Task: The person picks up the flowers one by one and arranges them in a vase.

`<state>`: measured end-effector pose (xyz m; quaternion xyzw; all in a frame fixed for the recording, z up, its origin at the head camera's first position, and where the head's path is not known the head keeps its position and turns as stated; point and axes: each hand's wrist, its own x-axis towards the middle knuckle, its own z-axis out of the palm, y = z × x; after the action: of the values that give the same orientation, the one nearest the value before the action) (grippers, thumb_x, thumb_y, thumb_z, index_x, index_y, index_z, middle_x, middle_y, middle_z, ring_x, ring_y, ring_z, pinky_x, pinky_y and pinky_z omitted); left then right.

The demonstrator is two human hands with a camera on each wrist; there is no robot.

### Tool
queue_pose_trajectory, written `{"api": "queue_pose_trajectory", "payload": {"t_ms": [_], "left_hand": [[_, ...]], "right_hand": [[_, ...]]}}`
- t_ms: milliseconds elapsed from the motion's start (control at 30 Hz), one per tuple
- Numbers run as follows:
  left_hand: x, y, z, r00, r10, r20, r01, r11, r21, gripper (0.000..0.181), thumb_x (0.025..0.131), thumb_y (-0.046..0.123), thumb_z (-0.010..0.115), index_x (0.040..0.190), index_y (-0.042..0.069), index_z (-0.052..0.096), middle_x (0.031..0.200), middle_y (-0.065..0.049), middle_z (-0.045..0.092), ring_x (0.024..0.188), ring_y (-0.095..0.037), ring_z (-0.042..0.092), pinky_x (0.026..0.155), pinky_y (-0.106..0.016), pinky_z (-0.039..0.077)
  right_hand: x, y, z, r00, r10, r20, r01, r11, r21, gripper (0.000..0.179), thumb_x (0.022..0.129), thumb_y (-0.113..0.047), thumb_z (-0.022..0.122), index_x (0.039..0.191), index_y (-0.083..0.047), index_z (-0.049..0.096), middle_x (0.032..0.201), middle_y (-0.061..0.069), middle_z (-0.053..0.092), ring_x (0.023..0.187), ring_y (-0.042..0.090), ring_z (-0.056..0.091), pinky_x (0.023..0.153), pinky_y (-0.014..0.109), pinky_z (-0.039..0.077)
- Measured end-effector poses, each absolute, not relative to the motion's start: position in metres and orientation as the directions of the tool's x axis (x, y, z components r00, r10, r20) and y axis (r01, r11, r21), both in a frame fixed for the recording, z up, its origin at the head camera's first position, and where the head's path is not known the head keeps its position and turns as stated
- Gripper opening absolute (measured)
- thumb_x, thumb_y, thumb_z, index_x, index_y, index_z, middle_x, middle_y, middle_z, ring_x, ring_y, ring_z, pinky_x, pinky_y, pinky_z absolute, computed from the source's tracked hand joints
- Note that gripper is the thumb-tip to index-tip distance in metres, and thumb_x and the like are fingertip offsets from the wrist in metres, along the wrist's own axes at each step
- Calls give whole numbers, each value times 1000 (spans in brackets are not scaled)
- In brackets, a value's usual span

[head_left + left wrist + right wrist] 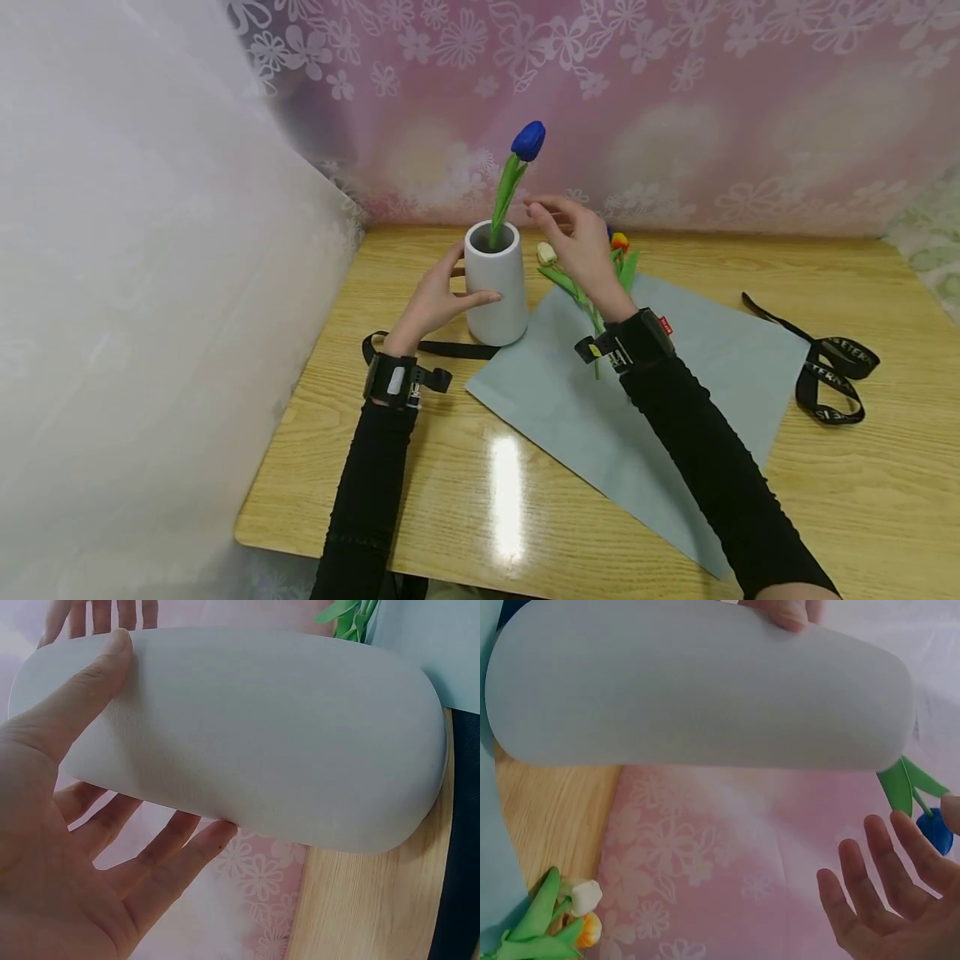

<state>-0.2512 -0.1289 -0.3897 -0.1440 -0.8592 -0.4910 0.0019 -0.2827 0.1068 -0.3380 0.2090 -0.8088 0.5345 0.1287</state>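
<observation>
A white vase stands upright on the table, holding one blue tulip that leans right above its mouth. My left hand grips the vase from the left, thumb across its front and fingers along the far side, as the left wrist view also shows. To the right of the blue tulip's stem is my right hand, fingers spread and nothing between them in the right wrist view. Behind that hand, a white tulip and an orange tulip lie with their green leaves, partly hidden by the wrist.
Grey-blue wrapping paper lies flat under the tulips, one corner near the vase's base. A black printed ribbon curls at the right, and another strip of ribbon runs behind the left wrist. A pink floral curtain borders the wooden table's far edge.
</observation>
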Motion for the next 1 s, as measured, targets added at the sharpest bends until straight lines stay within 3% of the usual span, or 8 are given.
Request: {"api": "queue_pose_trajectory", "payload": {"t_ms": [233, 467, 667, 800, 1000], "left_hand": [[-251, -128, -389, -961, 243, 136, 242, 487, 839, 88, 85, 37, 84, 157, 25, 35, 154, -4, 42, 134, -34, 51, 92, -42, 59], [-250, -127, -389, -960, 241, 142, 245, 480, 842, 90, 84, 36, 84, 158, 27, 33, 155, -3, 42, 135, -34, 50, 93, -44, 59], [-249, -127, -389, -962, 237, 132, 236, 487, 841, 90, 84, 37, 84, 158, 28, 33, 155, -3, 42, 136, -34, 49, 94, -44, 59], [-250, -127, -389, -962, 237, 136, 238, 485, 841, 90, 84, 37, 84, 157, 28, 33, 155, -3, 42, 135, -34, 49, 93, -43, 59], [-251, -126, -391, -959, 239, 150, 251, 483, 839, 87, 85, 36, 84, 156, 29, 35, 152, -3, 44, 134, -34, 51, 92, -43, 59]], "right_hand": [[-286, 131, -338, -830, -60, 554, -554, 194, -809, 26, 104, -16, 61, 122, -1, 71, 108, 18, 72, 87, 11, 69, 79, 24, 58], [-287, 167, -342, -849, 59, 525, -514, 140, -846, 25, 102, -18, 64, 119, -2, 72, 95, -9, 71, 79, 7, 67, 72, 17, 57], [-284, 193, -356, -878, 108, 467, -457, 108, -883, 24, 100, -18, 66, 118, -5, 73, 94, -8, 72, 76, 6, 68, 66, 15, 57], [-283, 205, -369, -898, 121, 423, -404, 157, -901, 27, 99, -19, 67, 121, -4, 71, 97, -10, 71, 73, 4, 67, 62, 17, 58], [-284, 220, -391, -928, 90, 361, -297, 405, -865, 37, 101, -27, 65, 127, -1, 66, 109, 14, 68, 66, -8, 61, 58, 13, 55]]}}
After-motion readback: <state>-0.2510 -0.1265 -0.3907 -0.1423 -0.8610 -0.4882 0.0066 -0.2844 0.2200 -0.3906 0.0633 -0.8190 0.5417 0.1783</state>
